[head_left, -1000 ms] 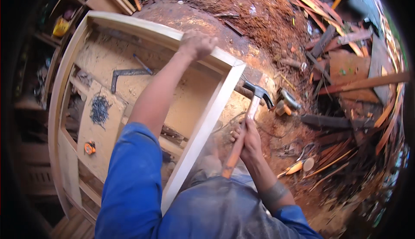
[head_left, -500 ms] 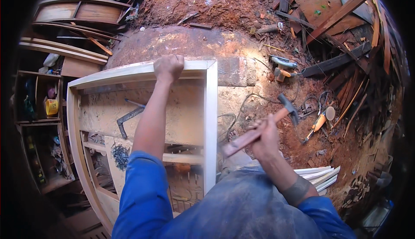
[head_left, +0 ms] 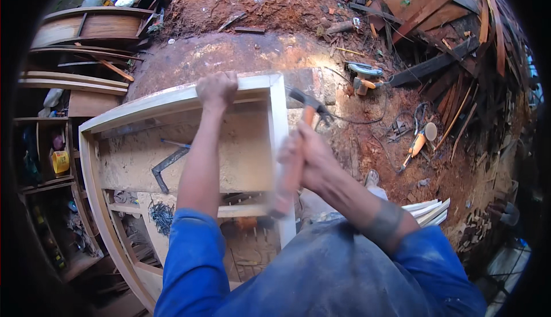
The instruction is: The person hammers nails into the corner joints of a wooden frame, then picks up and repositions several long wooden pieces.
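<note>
A pale wooden frame (head_left: 155, 100) stands before me over a workbench. Its far rail is in the closed grip of my left hand (head_left: 217, 90), near the far right corner. My right hand (head_left: 310, 155) is wrapped round the handle of a claw hammer (head_left: 310, 104), just right of the frame's right rail. The hammer's head points away from me, and its handle end, blurred, overlaps that rail. Seen through the frame, a dark L-shaped tool (head_left: 166, 168) lies on the bench beside a thin blue pen-like stick (head_left: 175, 143). Nearer lies a pile of nails (head_left: 162, 216).
An orange-bodied power tool (head_left: 363, 84) and an orange grinder-like tool (head_left: 420, 143) with cords lie on the dirt at right. Scrap boards (head_left: 436, 13) heap up at far right. Shelves (head_left: 43, 185) stand at left. Pale wood strips (head_left: 427, 211) lie beside my right arm.
My right hand has swung the hammer leftward, from out over the dirt to beside the frame's right rail. My left hand keeps its grip on the far rail. The view has shifted slightly.
</note>
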Motion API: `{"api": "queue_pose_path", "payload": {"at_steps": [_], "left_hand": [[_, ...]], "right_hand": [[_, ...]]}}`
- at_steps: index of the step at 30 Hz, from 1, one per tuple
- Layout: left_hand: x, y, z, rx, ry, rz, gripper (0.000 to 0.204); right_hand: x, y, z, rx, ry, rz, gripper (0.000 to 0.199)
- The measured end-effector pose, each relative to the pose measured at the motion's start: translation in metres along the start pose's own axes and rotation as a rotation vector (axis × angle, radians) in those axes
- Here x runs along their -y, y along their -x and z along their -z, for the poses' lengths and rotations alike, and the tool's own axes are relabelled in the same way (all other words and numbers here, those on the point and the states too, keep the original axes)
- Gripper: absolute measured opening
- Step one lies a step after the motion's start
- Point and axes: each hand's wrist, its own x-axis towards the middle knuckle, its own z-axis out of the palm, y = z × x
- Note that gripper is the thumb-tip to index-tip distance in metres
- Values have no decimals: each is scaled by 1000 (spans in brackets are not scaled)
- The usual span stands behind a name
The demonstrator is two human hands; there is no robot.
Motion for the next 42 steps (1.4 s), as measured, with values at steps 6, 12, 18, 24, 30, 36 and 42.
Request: {"api": "queue_pose_path", "payload": {"at_steps": [6,12,18,24,30,36,42], "left_hand": [[14,-3,-7,27,-18,22,52],[7,-2,-3,-4,65,48,53],[11,-5,4,56,49,80,53],[15,-5,-15,-30,-17,51,52],[24,-1,-6,-12,24,80,55],[14,-6,-15,12,-24,96,54],[20,-3,-1,38,62,107,52]], "right_hand": [[61,-24,84,149,-159,83,36],[-6,-14,-10,53,-82,-94,27],[77,-10,47,-172,-63,244,31],[-33,-52,25,128,272,188,30],[98,-27,77,-72,6,364,36],[-7,-46,33,23,-15,148,23],[71,-23,73,-47,49,167,28]]}}
